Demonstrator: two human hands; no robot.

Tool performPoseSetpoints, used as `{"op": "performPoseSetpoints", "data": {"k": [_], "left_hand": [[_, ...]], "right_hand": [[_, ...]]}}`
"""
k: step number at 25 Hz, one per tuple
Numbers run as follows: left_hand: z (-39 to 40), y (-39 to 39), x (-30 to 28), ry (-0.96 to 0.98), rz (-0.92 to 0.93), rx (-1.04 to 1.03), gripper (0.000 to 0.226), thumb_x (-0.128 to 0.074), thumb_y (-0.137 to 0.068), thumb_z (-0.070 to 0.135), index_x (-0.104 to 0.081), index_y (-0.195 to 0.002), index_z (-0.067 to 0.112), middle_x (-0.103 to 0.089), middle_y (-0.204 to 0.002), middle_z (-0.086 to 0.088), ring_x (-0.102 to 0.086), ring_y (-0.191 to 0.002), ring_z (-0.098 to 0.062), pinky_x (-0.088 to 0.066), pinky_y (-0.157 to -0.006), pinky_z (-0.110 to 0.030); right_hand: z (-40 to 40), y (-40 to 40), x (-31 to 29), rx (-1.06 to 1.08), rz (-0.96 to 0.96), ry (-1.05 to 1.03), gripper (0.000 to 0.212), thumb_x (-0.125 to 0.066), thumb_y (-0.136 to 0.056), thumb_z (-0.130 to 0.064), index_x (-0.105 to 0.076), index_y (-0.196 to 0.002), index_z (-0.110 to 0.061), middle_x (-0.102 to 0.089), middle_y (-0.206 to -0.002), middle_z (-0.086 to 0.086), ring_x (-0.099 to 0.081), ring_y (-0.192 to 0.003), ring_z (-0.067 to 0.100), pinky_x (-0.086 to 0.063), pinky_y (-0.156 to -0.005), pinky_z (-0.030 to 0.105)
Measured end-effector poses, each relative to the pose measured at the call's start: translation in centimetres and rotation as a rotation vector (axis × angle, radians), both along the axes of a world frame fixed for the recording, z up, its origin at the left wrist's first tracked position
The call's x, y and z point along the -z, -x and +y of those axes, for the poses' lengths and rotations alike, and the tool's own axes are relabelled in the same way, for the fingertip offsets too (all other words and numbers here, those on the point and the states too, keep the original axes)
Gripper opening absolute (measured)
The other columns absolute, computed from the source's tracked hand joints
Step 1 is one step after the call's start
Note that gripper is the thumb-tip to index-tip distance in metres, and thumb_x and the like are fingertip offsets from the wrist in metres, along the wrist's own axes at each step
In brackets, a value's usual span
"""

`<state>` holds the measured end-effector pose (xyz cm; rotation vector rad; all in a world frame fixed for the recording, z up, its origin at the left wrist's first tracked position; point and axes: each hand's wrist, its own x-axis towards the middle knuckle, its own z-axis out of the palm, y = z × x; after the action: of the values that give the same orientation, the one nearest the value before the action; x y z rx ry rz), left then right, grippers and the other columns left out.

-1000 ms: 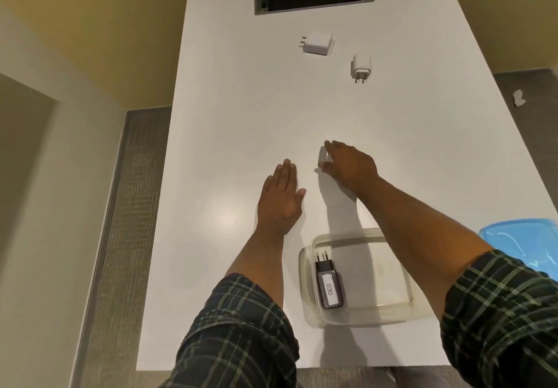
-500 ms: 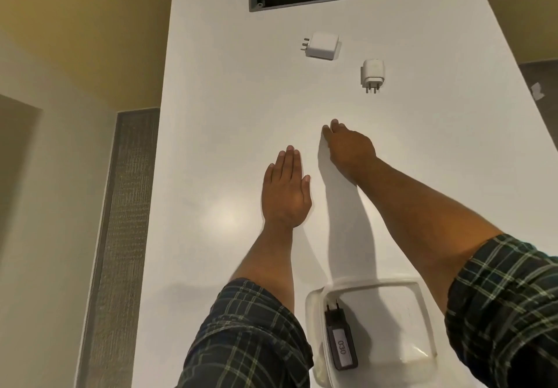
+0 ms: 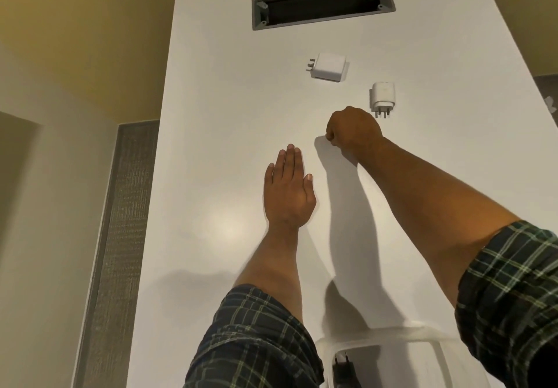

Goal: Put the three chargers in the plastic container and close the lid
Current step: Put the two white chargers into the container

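Two white chargers lie on the white table (image 3: 211, 115): a square one (image 3: 329, 67) with prongs to the left, and a smaller one (image 3: 383, 97) with prongs toward me. My right hand (image 3: 353, 129) hovers just below and left of the smaller charger, fingers curled downward, holding nothing that I can see. My left hand (image 3: 288, 189) rests flat on the table, fingers together. The clear plastic container (image 3: 428, 339) sits at the bottom edge, with the top of a black charger (image 3: 344, 368) inside. The lid is out of view.
A grey cable hatch (image 3: 323, 10) is set into the table's far end with its flap raised. The table's left edge drops to a grey carpet strip (image 3: 120, 236) and beige floor.
My right hand has reached farther toward the smaller white charger and its fingers have curled. The view has tilted forward, so the container has slid to the bottom edge. My left hand stays flat.
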<state>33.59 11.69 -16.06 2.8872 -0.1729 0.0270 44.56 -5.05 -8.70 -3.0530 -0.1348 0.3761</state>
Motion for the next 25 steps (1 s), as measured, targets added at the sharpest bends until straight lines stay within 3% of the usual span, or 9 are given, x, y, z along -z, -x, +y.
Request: {"op": "performPoseSetpoints", "data": {"k": [6,9,11,15,20,22,25], "left_hand": [[-0.3,-2.2,0.2,0.001,-0.017,-0.032,0.061,-0.027,-0.104,0.036,-0.025,-0.162,0.017,-0.021,-0.170,0.001,-0.020,-0.158,-0.018,-0.021,-0.126,-0.042],[-0.3,-3.0,0.2,0.004,-0.009,-0.031,0.061,-0.026,-0.104,0.036,-0.023,-0.162,0.018,-0.020,-0.170,0.002,-0.018,-0.158,-0.017,-0.021,-0.126,-0.042],[-0.3,-3.0,0.2,0.005,-0.009,-0.027,0.060,-0.027,-0.104,0.036,-0.024,-0.162,0.019,-0.020,-0.170,0.002,-0.018,-0.158,-0.017,-0.021,-0.126,-0.042],[-0.3,-3.1,0.3,0.015,-0.005,-0.026,0.060,-0.028,-0.104,0.035,-0.024,-0.162,0.019,-0.019,-0.170,0.003,-0.017,-0.158,-0.017,-0.021,-0.126,-0.042],[-0.1,-3.1,0.6,0.006,-0.001,-0.021,0.060,-0.027,-0.105,0.035,-0.021,-0.163,0.020,-0.017,-0.171,0.004,-0.015,-0.159,-0.016,-0.019,-0.126,-0.041],[-0.2,-3.1,0.6,0.001,-0.002,-0.021,0.060,-0.027,-0.105,0.035,-0.022,-0.163,0.020,-0.017,-0.171,0.004,-0.015,-0.159,-0.016,-0.020,-0.126,-0.041],[-0.2,-3.1,0.6,-0.008,-0.003,-0.017,0.059,-0.026,-0.105,0.035,-0.023,-0.162,0.020,-0.018,-0.171,0.004,-0.016,-0.158,-0.016,-0.021,-0.126,-0.041]], "right_hand": [[0.8,-4.0,-0.6,-0.031,-0.011,-0.005,0.024,-0.061,-0.083,-0.002,-0.076,-0.101,-0.009,-0.073,-0.102,0.015,-0.069,-0.093,0.038,-0.056,-0.080,0.038],[1.2,-6.4,-0.9,-0.052,-0.110,0.021,0.025,-0.062,-0.088,-0.005,-0.067,-0.112,-0.004,-0.065,-0.114,0.017,-0.064,-0.105,0.038,-0.053,-0.080,0.041],[0.8,-8.0,-0.7,-0.050,-0.171,0.005,0.040,-0.064,-0.088,-0.008,-0.057,-0.126,-0.002,-0.055,-0.125,0.020,-0.055,-0.115,0.039,-0.050,-0.080,0.044],[-1.1,-10.9,0.7,-0.024,-0.108,0.019,0.059,-0.061,-0.092,-0.019,-0.039,-0.146,-0.011,-0.039,-0.145,0.025,-0.040,-0.132,0.042,-0.044,-0.097,0.050],[-1.7,-12.8,2.0,-0.028,-0.096,-0.025,0.065,-0.055,-0.098,-0.017,-0.025,-0.156,-0.019,-0.021,-0.158,0.029,-0.023,-0.145,0.047,-0.035,-0.110,0.055],[-1.7,-13.0,2.0,-0.006,-0.114,-0.055,0.065,-0.054,-0.098,-0.015,-0.026,-0.157,-0.017,-0.027,-0.154,0.031,-0.026,-0.144,0.048,-0.035,-0.110,0.054],[-1.4,-12.5,1.7,0.003,-0.180,-0.030,0.066,-0.059,-0.091,-0.008,-0.035,-0.152,-0.013,-0.044,-0.136,0.031,-0.046,-0.123,0.048,-0.042,-0.099,0.049]]}}
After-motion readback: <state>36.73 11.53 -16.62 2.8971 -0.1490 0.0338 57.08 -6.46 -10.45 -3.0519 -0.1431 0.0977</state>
